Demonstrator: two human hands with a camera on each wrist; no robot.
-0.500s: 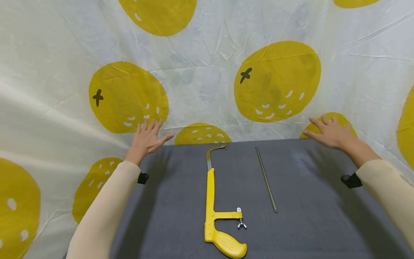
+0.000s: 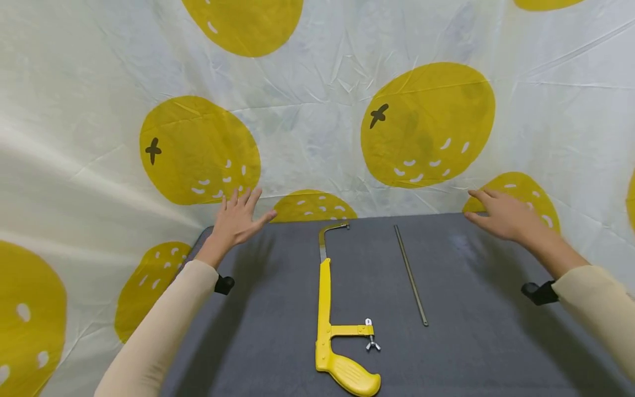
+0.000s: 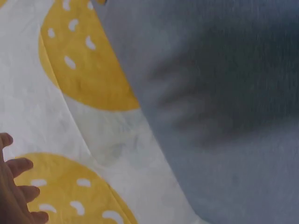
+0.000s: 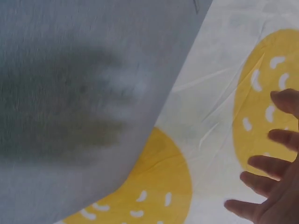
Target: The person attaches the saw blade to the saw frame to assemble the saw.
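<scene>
A yellow hacksaw frame (image 2: 323, 309) lies on the grey table, its handle toward me and its curved metal end pointing away. A wing nut (image 2: 373, 345) sits on its short side arm. To its right rests a thin, separate hacksaw blade (image 2: 411, 275). My left hand (image 2: 235, 223) is held in the air left of the frame, fingers spread, holding nothing. Over the far right of the table hovers my right hand (image 2: 511, 218), also empty with fingers extended. Both wrist views show spread fingers and hand shadows, touching nothing.
The grey table (image 2: 278, 331) ends at its far edge against a hanging white cloth (image 2: 307, 132) printed with yellow fruit. The cloth also closes off the left side. A black wrist mount (image 2: 538, 293) hangs under the right forearm, with another (image 2: 224, 285) under the left.
The left hand has shifted slightly right and toward me. My right hand has turned a little, its fingers now closer together. The hacksaw frame and blade lie as before.
</scene>
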